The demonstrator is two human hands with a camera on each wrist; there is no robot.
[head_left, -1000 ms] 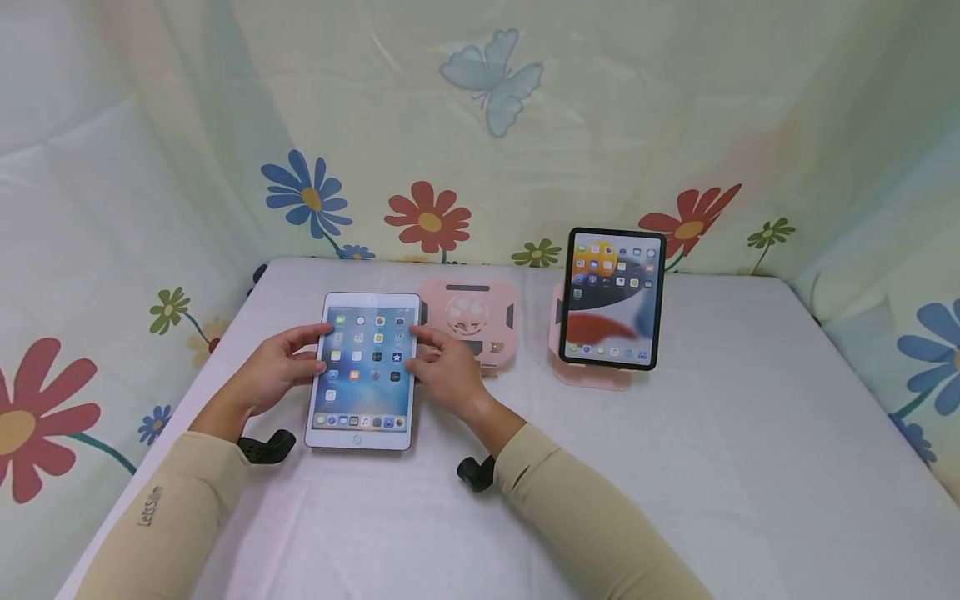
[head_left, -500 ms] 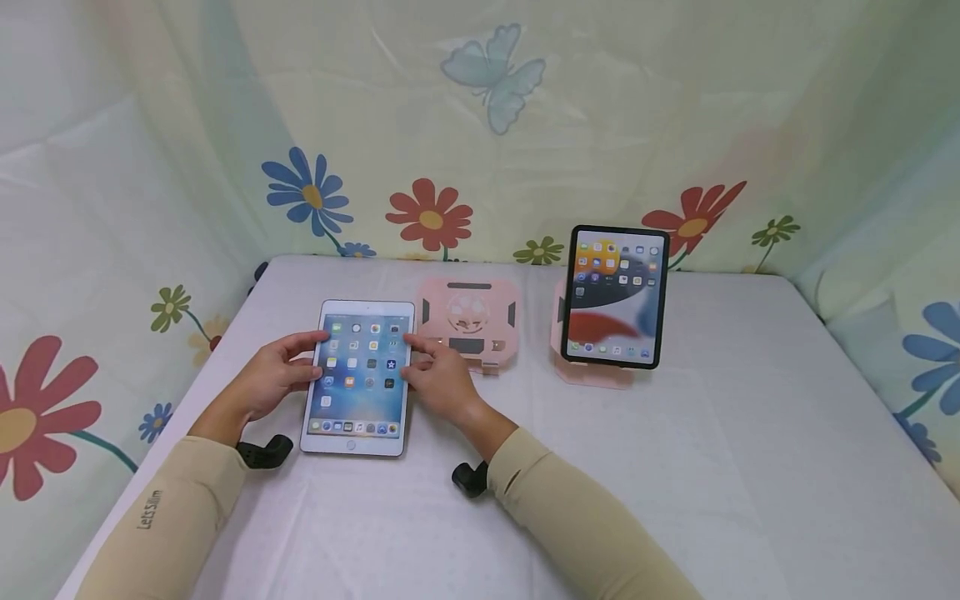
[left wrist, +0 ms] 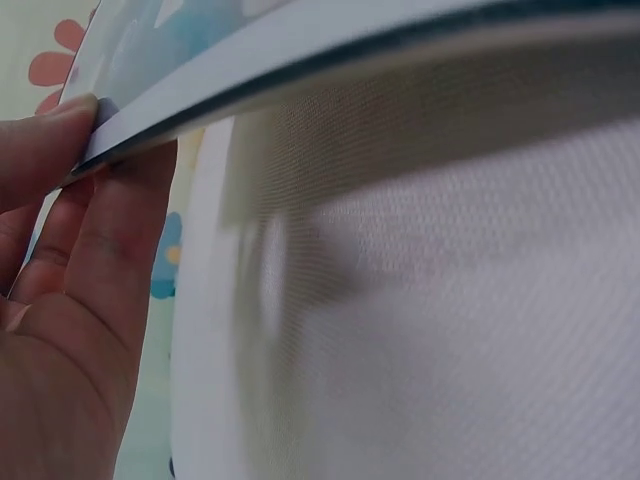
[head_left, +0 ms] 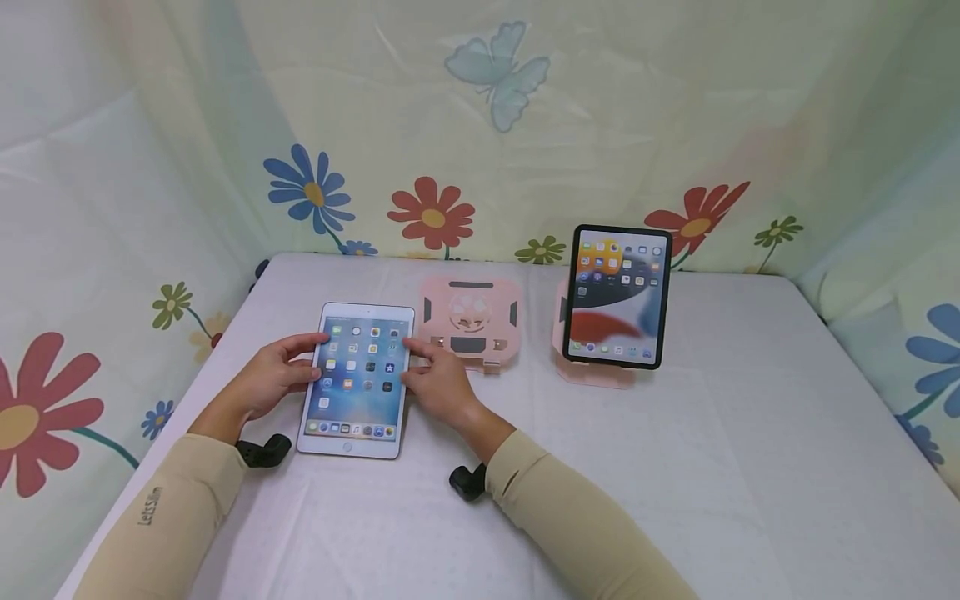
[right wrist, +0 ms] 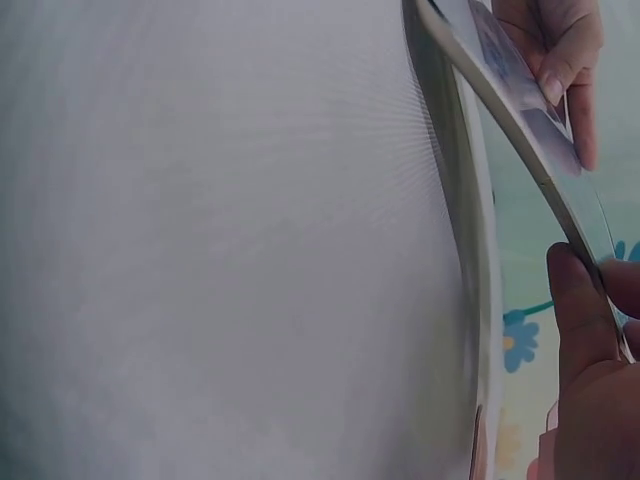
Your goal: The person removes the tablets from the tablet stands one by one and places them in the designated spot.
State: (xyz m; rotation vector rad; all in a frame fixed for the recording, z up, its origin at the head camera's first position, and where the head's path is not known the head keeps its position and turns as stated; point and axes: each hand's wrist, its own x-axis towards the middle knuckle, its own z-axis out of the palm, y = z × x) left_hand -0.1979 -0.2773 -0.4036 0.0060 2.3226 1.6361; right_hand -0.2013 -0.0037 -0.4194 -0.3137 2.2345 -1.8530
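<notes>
A white-framed tablet (head_left: 356,379), its screen lit with app icons, is held upright in portrait direction over the left part of the table. My left hand (head_left: 272,379) pinches its left edge, thumb on the front and fingers behind, as the left wrist view shows. On the opposite edge, my right hand (head_left: 444,379) grips with thumb and fingers. A gap shows under the tablet in the left wrist view; its lower edge's contact with the table cannot be made out. Just behind the right hand stands a pink tablet stand (head_left: 469,327) with dark grey pads.
To the right, a black-framed tablet (head_left: 618,300) leans on a second pink stand (head_left: 596,375). A white cloth covers the table (head_left: 720,467). Flower-printed curtains (head_left: 600,125) enclose the back and sides. Black wrist devices (head_left: 264,452) sit below the hands.
Both hands have brought the white tablet slightly toward me and to the left, mostly in the first half second. More of the pink stand behind the right hand now shows.
</notes>
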